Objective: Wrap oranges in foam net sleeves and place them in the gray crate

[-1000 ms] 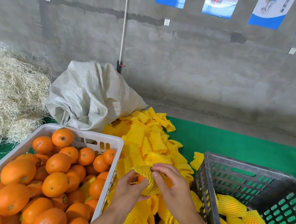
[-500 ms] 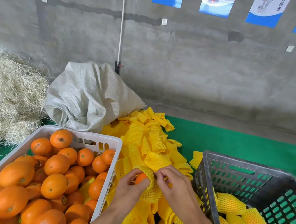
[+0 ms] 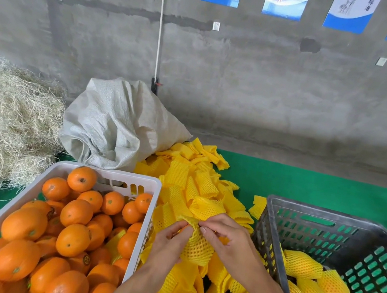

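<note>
Both hands work one orange [image 3: 183, 228] that sits almost wholly inside a yellow foam net sleeve [image 3: 196, 249]; only a sliver of peel shows at the sleeve's mouth. My left hand [image 3: 169, 244] grips the sleeved fruit from the left. My right hand [image 3: 229, 242] pinches the sleeve's upper edge from the right. They hover over the pile of loose yellow sleeves [image 3: 189, 185], between two crates. The gray crate [image 3: 272, 230] on the right holds several wrapped oranges [image 3: 302, 264]. On the left, a white crate [image 3: 151, 214] is heaped with bare oranges [image 3: 75, 214].
A grey woven sack [image 3: 116, 126] slumps behind the sleeve pile. Dry straw [image 3: 5, 126] is heaped at the far left. Everything rests on a green mat [image 3: 305, 183] in front of a concrete wall hung with posters.
The sleeve has been drawn further over the orange, so less peel shows now. Both hands stayed in the same spot between the crates.
</note>
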Tool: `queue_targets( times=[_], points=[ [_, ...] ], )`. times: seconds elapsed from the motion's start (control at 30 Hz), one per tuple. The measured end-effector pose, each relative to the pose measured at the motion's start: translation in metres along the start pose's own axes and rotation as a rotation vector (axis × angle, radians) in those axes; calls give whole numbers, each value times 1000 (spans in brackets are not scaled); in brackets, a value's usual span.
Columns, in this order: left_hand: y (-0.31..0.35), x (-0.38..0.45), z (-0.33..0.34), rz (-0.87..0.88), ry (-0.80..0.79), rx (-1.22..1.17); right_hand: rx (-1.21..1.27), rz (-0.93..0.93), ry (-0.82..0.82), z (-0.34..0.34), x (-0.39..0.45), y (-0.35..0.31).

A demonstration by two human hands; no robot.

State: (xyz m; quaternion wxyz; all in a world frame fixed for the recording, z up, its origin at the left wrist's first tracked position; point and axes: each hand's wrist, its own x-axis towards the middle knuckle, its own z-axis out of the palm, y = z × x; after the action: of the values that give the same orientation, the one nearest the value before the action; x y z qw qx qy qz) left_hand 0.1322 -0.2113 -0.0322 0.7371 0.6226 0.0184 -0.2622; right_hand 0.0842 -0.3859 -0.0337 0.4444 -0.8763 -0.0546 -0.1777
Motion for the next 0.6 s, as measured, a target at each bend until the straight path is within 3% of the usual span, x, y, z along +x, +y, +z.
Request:
queue_targets(
  times=[0.37, 0.6],
  points=[
    [-4, 6, 0, 14, -39, -16, -157, -9, 6, 3, 0, 2],
    [-3, 2, -1, -5, -122, 23, 84, 168, 56, 6, 0, 2]
  ],
)
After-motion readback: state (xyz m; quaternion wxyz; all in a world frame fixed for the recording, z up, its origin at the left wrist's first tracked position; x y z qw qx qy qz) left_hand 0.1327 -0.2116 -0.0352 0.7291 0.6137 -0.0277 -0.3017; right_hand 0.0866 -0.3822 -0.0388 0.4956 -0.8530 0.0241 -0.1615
